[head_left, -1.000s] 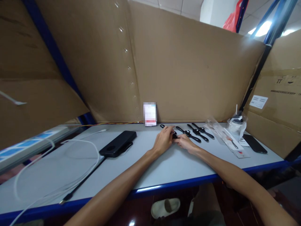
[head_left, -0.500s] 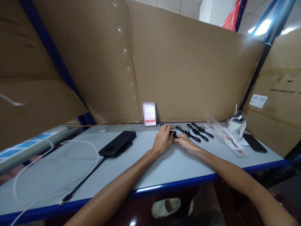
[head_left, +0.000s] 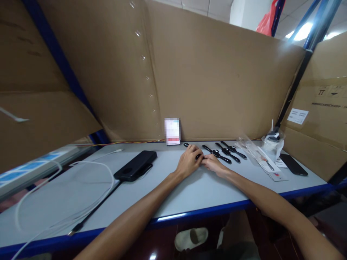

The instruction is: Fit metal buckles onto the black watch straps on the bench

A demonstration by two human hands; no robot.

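Note:
My left hand (head_left: 189, 159) is wrapped round a black spokeshave (head_left: 186, 144) over the middle of the table. One handle end shows past the fingers at the far left, and another dark part shows between the hands. Most of its body is hidden by my fingers. My right hand (head_left: 213, 163) is closed on the tool's near right end, touching my left hand. Just to the right lie three more spokeshaves, side by side at a slant: a nearest one (head_left: 223, 158), a middle one (head_left: 235, 157) and a far one (head_left: 242, 154).
Clear plastic packaging with a printed card (head_left: 271, 163), a bagged cup (head_left: 271, 142) and a dark phone (head_left: 293, 164) are at the right. A lit screen (head_left: 172, 131) leans on the cardboard (head_left: 217, 83). Leftward lie a black power bank (head_left: 137, 164), white cables (head_left: 108, 166) and a power strip (head_left: 40, 164).
The spokeshave has turned slightly in my hands: its far handle end shows more, and its shiny middle part is now covered. My arms have hardly moved.

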